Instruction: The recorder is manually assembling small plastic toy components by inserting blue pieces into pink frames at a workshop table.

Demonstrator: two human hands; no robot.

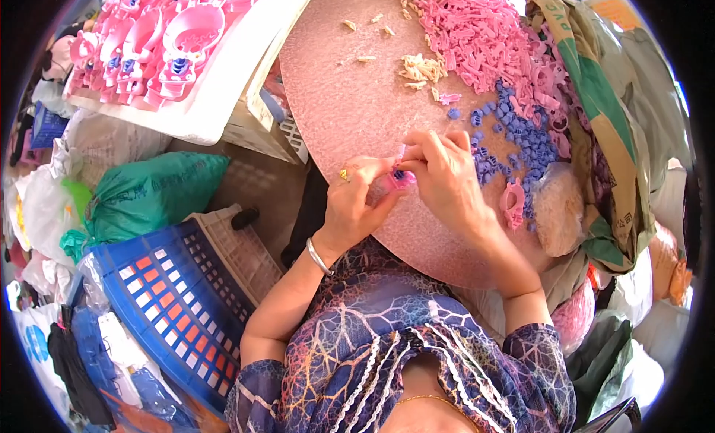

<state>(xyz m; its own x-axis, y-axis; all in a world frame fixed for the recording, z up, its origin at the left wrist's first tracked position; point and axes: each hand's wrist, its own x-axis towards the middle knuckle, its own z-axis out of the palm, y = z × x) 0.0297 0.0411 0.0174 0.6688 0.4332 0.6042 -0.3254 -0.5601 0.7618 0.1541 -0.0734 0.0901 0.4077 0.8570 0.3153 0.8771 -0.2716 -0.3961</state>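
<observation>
Over the near part of the round pinkish table (335, 83), my two hands meet on a small pink plastic part with a dark blue piece (400, 177) in it. My left hand (356, 202) pinches it from the left between thumb and fingers, a yellow ring on one finger. From the right, my right hand (445, 176) closes its fingertips on the part's upper end; what else they pinch is hidden. Just right of that hand lie loose small blue pieces (521, 127), with a pink ring-shaped part (513, 202) beside them.
A heap of small pink pieces (477, 38) and a few cream pieces (423, 69) lie farther back. A white tray (194, 120) of pink parts with blue pieces stands at far left. Blue basket (149, 284) and green bag (160, 191) sit left; a woven sack (596, 120) edges the right.
</observation>
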